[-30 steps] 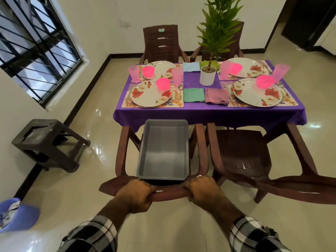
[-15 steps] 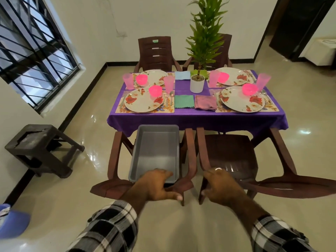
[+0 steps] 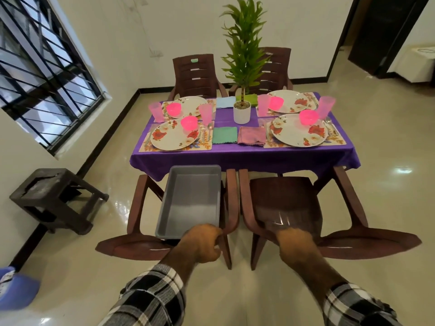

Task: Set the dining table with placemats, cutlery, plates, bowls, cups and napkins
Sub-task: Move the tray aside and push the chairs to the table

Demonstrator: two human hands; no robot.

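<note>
The purple-clothed dining table (image 3: 235, 158) carries floral plates (image 3: 171, 137) on placemats (image 3: 339, 141), each with a pink bowl (image 3: 189, 122), pink cups (image 3: 206, 113) and spoons (image 3: 207, 131). A green napkin (image 3: 224, 134) and a pink napkin (image 3: 251, 135) lie at the near middle. An empty grey tub (image 3: 190, 198) sits on the near left chair (image 3: 131, 245). My left hand (image 3: 200, 243) is curled around the right end of that chair's back. My right hand (image 3: 296, 243) grips the top of the near right chair's (image 3: 284, 203) back.
A potted plant (image 3: 242, 112) stands at the table's centre. Two more brown chairs (image 3: 195, 76) are at the far side. A dark stool (image 3: 54, 196) stands by the left wall under the window, and a blue object (image 3: 16, 292) lies at the bottom left.
Both hands left the left chair's back and shifted right. The left hand now holds that back's right end and the right hand has landed on the right chair. My view has pulled back.
</note>
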